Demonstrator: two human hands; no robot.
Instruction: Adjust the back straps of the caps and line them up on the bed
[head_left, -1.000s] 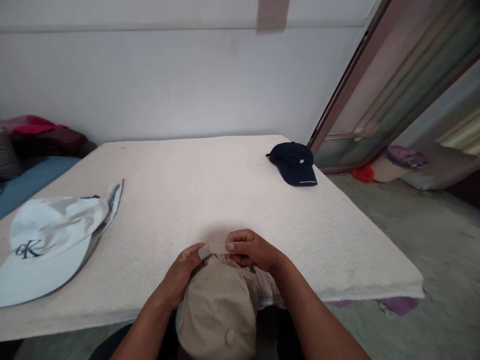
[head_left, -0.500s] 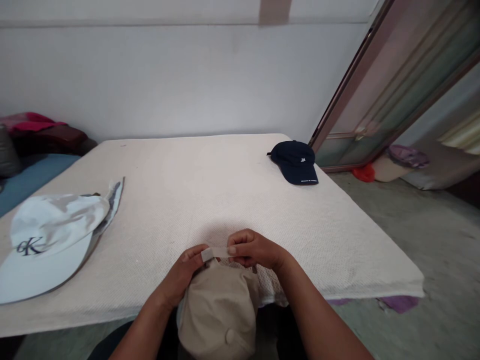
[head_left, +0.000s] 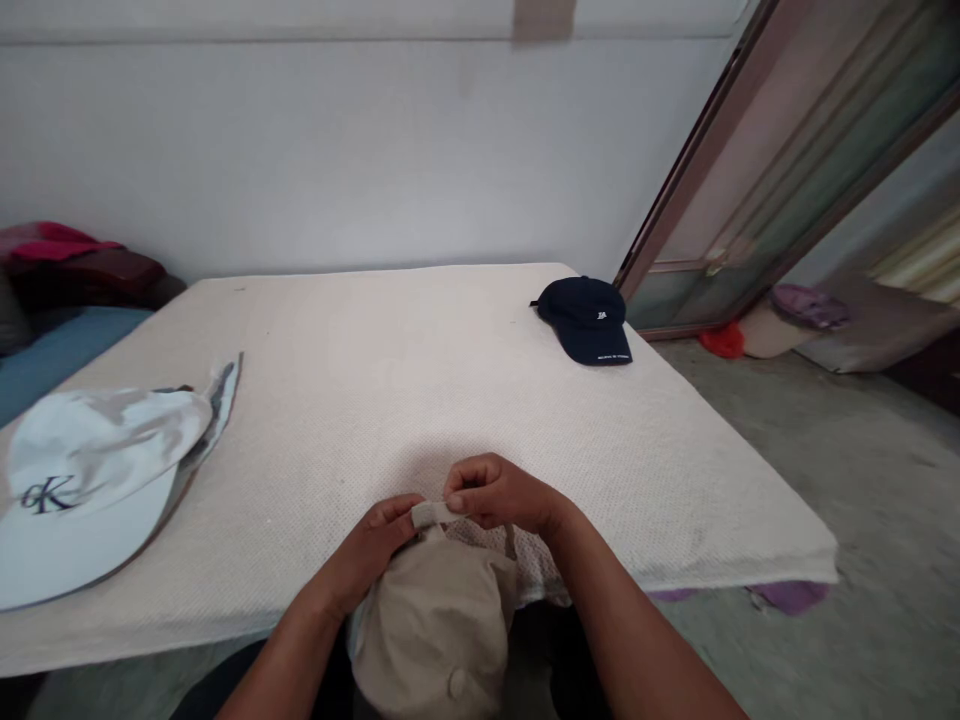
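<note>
A plain beige baseball cap, creased and button-topped, hangs before my lap at the near edge of a cream textured cover. My left hand and right hand pinch its back strap, forearms angling inward. A white cap reads "cK"; the lettering on a navy cap is too small.

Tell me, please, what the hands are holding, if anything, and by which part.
A beige cap, by its strap: the left hand holds the strap's left part, and the right hand pinches it farther right.
</note>
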